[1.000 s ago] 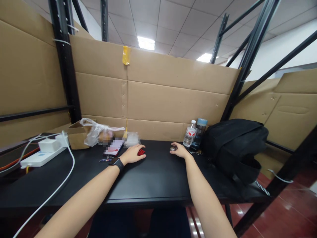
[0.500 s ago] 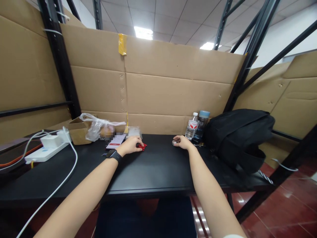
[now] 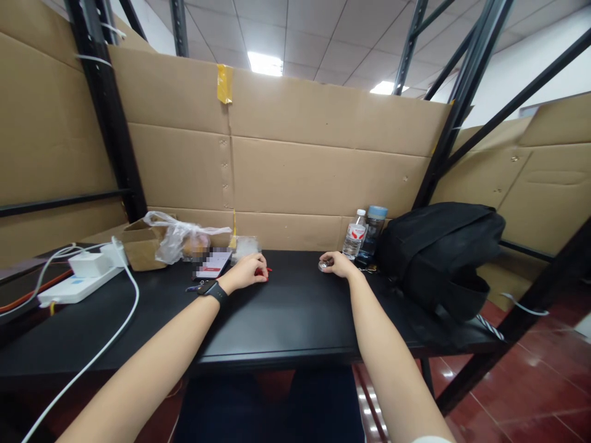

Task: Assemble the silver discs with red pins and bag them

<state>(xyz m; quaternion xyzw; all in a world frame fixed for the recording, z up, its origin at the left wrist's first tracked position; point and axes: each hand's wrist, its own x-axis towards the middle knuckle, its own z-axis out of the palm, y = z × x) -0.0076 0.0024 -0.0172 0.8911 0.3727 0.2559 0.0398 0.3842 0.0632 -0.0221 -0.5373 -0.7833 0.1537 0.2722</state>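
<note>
On the black tabletop [image 3: 290,314], both hands are out near the back, well apart. The left hand [image 3: 246,272] has its fingers bent down over a small red thing [image 3: 269,269], with just a bit of red poking out past the fingertips (so I honestly can't tell if they're clamped on it or only resting there). The right hand [image 3: 340,264] looks closed on a small shiny round thing [image 3: 322,266], thumb and fingers around its edge; no idea if it's off the surface or not.

For handling these well, I'd go for a light fingertip pinch, and I'd open the left fingers a little so the red one isn't so covered. The round one could slip or roll, so hold it by the sides.

The surface looks smooth and slightly glossy, with a clear bottle [image 3: 354,239] and a backpack [image 3: 441,258] on the right, a phone [image 3: 225,258] on the left. Cardboard panels [image 3: 295,181] wall it in, with ceiling lights [image 3: 265,63] above and reddish floor tiles [image 3: 530,403] below.
</note>
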